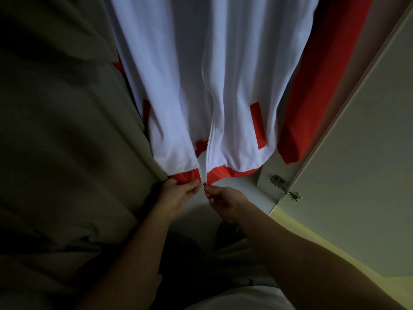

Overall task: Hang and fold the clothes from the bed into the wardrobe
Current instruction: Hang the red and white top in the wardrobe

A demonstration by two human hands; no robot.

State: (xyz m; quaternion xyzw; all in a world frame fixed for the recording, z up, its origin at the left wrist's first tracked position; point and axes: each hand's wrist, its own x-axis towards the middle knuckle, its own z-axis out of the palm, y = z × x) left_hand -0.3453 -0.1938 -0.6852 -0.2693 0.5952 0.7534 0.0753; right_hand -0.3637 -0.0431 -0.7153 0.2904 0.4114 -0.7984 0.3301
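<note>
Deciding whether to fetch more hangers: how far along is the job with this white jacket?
Done: the white jacket hangs beside a beige garment, by the wardrobe door. In hand: the left hand grips the red hem while the right hand pinches the zip pull at the bottom, where the zip gapes. Left: closing the zip; the bed is out of view, so what remains there cannot be told.

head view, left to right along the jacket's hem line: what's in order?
Beige fabric → left hand gripping the jacket's red hem → zipper pull → right hand pinching it → metal hinge → wardrobe door.
</note>
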